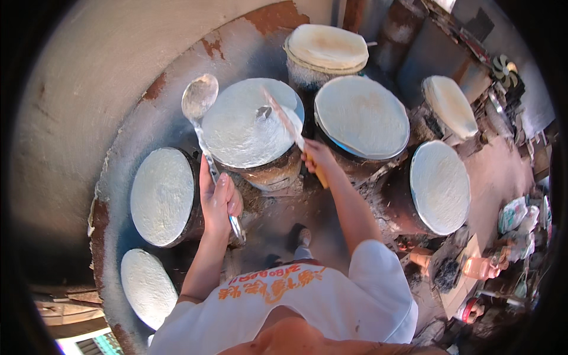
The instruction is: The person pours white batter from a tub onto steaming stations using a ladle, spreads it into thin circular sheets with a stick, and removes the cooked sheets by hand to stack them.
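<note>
My left hand [219,198] is closed around the handle of a metal ladle [200,97]. The ladle's bowl is coated with pale batter and hangs left of the middle griddle. My right hand [319,158] grips the yellow handle of a long flat spatula [278,110]. Its blade lies across the white batter layer [239,133] on that round griddle, right of the centre. A small dark gap shows in the batter beside the blade. At the griddle's right edge, a bluish strip of its surface is bare.
Other round griddles bear pale sheets: one sheet [362,117] to the right, another [441,186] farther right, two at the left [163,196] [148,288]. Stacked flatbreads [327,47] rest on a drum behind. Bags [515,219] and clutter lie at far right; a curved wall [77,118] bounds the left.
</note>
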{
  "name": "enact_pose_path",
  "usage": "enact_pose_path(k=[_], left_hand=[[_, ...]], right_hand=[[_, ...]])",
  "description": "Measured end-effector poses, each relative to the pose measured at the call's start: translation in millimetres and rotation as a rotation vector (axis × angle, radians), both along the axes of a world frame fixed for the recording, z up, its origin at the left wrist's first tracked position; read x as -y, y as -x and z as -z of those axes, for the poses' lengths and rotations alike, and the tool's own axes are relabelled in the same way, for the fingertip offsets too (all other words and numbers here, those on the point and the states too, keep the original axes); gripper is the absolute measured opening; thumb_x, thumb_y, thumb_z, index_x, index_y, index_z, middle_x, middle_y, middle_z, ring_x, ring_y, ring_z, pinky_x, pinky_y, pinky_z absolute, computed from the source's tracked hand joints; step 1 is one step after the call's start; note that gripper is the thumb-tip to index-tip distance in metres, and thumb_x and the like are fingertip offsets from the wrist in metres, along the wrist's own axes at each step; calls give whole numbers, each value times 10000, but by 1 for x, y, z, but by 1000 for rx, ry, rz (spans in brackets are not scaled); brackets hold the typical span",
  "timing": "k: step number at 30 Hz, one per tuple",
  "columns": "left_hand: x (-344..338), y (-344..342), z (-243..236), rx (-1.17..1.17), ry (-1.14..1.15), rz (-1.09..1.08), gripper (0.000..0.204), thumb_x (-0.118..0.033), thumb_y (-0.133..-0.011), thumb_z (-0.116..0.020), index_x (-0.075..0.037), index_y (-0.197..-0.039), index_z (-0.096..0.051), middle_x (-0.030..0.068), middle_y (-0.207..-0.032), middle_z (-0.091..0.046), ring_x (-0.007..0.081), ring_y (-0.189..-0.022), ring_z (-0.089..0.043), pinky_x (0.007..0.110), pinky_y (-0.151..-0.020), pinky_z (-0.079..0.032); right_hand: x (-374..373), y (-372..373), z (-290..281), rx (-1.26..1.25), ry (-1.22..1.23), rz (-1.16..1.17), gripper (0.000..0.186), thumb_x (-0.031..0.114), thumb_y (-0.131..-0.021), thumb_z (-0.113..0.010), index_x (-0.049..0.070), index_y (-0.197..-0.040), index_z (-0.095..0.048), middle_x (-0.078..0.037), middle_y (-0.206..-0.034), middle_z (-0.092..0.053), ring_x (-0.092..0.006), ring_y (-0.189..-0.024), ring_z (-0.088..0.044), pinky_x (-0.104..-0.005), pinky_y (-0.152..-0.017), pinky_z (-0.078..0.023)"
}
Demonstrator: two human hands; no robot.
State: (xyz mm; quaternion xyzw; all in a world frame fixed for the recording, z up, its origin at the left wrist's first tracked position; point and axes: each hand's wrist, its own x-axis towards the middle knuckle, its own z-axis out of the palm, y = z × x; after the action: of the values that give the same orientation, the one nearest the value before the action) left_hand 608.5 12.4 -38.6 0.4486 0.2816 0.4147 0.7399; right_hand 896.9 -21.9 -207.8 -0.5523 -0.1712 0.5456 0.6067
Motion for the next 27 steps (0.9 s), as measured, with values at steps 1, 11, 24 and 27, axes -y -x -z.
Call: enact_pose_path(k=[1, 11, 24, 27], left_hand=[[-5, -11, -2, -12, -33, 17, 620, -92, -973, -430, -281, -1488, -140, -37, -601, -321, 39, -395, -298, 189, -333, -263], [-20, -68, 12, -139, 36, 24, 617, -92, -977, -428, -237, -1494, -125, -25, -593, -344, 54, -401, -312, 208, -353, -290], [-70, -112, 27, -287, 116, 141, 607, -110, -966, -454, -232, -1488, -169, -39, -594, -330, 42, -403, -301, 199, -354, -289], [-88, -144, 28, -106, 354, 179, 605, -118, -961, -466, -244, -1483, -187, -43, -598, -320, 40, -407, -309, 195, -356, -289]], right_hand=[[-13, -8, -3, 33, -30, 16, 348, 236, -969, -488, 103, -1290, -504, -27, -762, -527, -108, -493, -431, -239, -396, -338], [30, -4, 18, 369, 54, -3, 306, 235, -935, -514, 142, -1219, -576, -76, -570, -556, -168, -445, -542, -317, -409, -428], [-40, 6, -4, 1341, 305, 48, 407, 124, -889, -461, 148, -1295, -480, -194, -941, -486, -394, -682, -602, -476, -607, -505], [-70, 16, -25, 1371, 219, -128, 324, 246, -931, -422, 114, -1206, -533, -210, -1016, -509, -409, -761, -617, -482, -702, -509]])
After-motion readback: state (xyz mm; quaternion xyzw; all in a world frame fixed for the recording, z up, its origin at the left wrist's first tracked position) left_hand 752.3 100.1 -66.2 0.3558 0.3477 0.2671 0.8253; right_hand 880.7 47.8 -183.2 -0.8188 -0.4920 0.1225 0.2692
